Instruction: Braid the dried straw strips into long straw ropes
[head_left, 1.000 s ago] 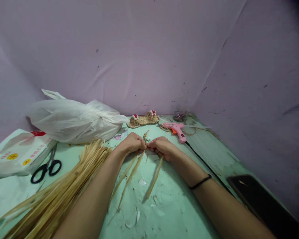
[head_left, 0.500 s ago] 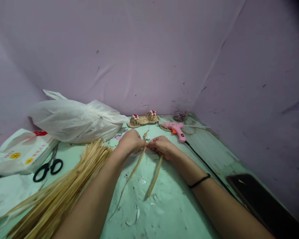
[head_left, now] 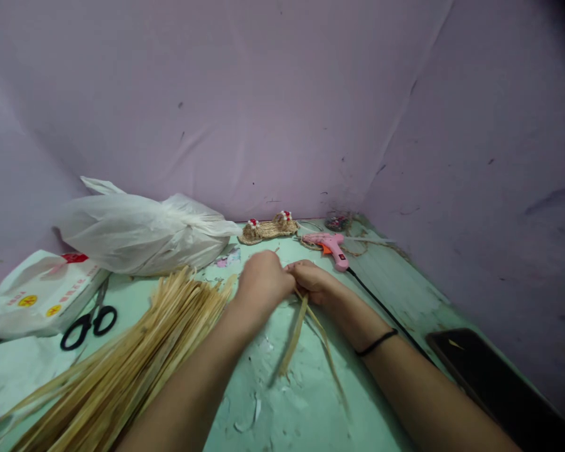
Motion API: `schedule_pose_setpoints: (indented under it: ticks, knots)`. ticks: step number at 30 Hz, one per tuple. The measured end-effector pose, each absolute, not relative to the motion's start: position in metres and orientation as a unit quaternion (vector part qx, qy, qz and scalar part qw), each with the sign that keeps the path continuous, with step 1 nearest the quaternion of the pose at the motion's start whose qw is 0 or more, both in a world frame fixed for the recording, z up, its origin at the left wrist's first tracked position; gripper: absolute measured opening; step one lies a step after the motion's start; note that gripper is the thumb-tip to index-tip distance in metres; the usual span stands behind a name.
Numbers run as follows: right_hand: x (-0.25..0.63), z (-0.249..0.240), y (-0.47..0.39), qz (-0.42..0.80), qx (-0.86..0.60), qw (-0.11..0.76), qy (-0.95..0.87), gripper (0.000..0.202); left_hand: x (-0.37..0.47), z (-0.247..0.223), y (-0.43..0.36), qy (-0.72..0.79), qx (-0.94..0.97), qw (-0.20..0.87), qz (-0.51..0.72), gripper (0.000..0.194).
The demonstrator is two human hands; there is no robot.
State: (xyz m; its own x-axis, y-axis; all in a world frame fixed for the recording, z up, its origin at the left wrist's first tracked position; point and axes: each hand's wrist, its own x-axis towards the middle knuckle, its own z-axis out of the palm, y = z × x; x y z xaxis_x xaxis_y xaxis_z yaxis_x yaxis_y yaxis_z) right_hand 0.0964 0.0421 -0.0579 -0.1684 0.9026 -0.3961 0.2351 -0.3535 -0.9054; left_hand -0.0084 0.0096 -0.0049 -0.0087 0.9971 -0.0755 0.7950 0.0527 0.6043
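While pale violet walls [head_left: 282,113] rise at the back and on the right, one green table [head_left: 282,433] carries the things below. Biggest among them is one tied white plastic bag [head_left: 141,235], slumped at the back left. One thick bundle of dry stalks [head_left: 136,351] slants across the left, too dense to count; the left forearm hides part of its near edge. One white printed package [head_left: 47,289] sits beyond a white sheet [head_left: 14,383], and one dark phone-like slab [head_left: 489,383] lies at the right edge.

Two hands meet near the middle. The left hand [head_left: 262,282] is blurred and seen from its back, its fingers hidden, so I cannot tell whether it grips anything. The right hand [head_left: 313,281] has its fingers curled around two straw-coloured strips [head_left: 294,342], which hang below it and spread apart toward the near edge; the hands cover their upper ends.

Behind are one pink glue gun [head_left: 327,242], its single black cord [head_left: 379,303] passing right of the forearm, and one woven piece [head_left: 268,230]. One pair of black-handled scissors [head_left: 91,321] lies between package and bundle. Smaller come one clear container [head_left: 338,221], one dark wristband [head_left: 376,342] and two red-and-white ornaments [head_left: 286,216] on the woven piece.
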Motion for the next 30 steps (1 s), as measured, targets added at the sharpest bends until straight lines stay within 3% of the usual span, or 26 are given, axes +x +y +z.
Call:
schedule_pose_setpoints:
  ticks: [2,6,9,15,21,30]
  knots:
    - [0.096,-0.055,0.042,0.603,-0.573,0.283,-0.477,0.014,-0.02,-0.005,0.022,0.703,0.596,0.304,0.24,0.006]
    - [0.094,-0.05,0.041,0.638,-0.556,0.288,-0.448,0.016,-0.026,-0.02,0.034,0.649,0.431,0.582,0.233,0.015]
    - [0.096,-0.05,0.04,0.64,-0.542,0.291,-0.46,0.014,-0.026,-0.03,0.035,0.601,0.378,0.668,0.224,0.018]
    - [0.102,-0.051,0.038,0.626,-0.501,0.273,-0.532,0.01,-0.033,-0.034,0.036,0.576,0.394,0.68,0.226,0.016]
    - [0.098,-0.053,0.038,0.583,-0.538,0.302,-0.529,0.007,-0.028,-0.037,0.034,0.632,0.436,0.601,0.223,0.015]
    - [0.098,-0.057,0.039,0.584,-0.534,0.312,-0.526,0.007,-0.032,-0.037,0.033,0.604,0.509,0.576,0.208,0.014]
